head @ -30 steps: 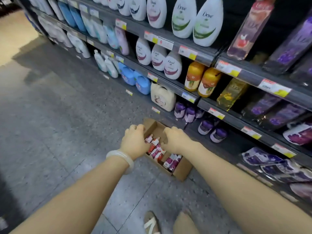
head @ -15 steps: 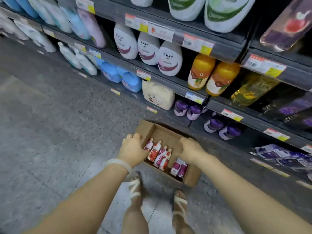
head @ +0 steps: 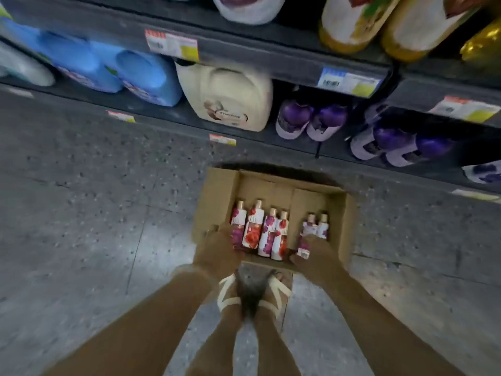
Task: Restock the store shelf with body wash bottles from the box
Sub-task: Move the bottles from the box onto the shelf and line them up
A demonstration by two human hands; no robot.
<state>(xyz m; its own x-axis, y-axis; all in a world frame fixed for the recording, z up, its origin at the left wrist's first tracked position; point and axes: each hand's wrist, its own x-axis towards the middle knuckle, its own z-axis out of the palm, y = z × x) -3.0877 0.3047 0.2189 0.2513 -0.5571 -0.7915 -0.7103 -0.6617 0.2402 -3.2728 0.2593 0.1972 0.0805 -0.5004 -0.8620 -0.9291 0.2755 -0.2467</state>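
Box: the cardboard box [head: 219, 196] sits open on the floor [head: 81, 213], right in front of the person's sandalled feet [head: 254, 291] and just short of the bottom shelf [head: 244, 147].
Bottles: six small floral body wash bottles [head: 253, 226] lie flat in the near half of the box — four side by side toward its left wall, two toward its right wall, a bare strip of cardboard between the groups.
Long axis: every bottle runs from the near wall of the box toward the shelf, caps pointing at the shelf.
Left hand: the left hand [head: 217, 251] is curled over the box's near-left corner, just beside the leftmost bottle; I'd say it grips the cardboard, not a bottle, though blur hides the fingers.
Right hand: the right hand [head: 315, 256] lies over the bases of the pair by the right wall — touching them, but whether it has closed on one I cannot tell.
Nearer hand: each group has its own hand right at its base end, so either could lift first.
Beyond the box: purple-capped bottles [head: 311, 120] and a cream jug [head: 230, 99] stand on the bottom shelf; blue jugs [head: 135, 74] farther left of the cream jug.
In the way: nothing lies between box and shelf; the upper shelf's edge [head: 271, 52] overhangs, so I judge the reach must go in low.
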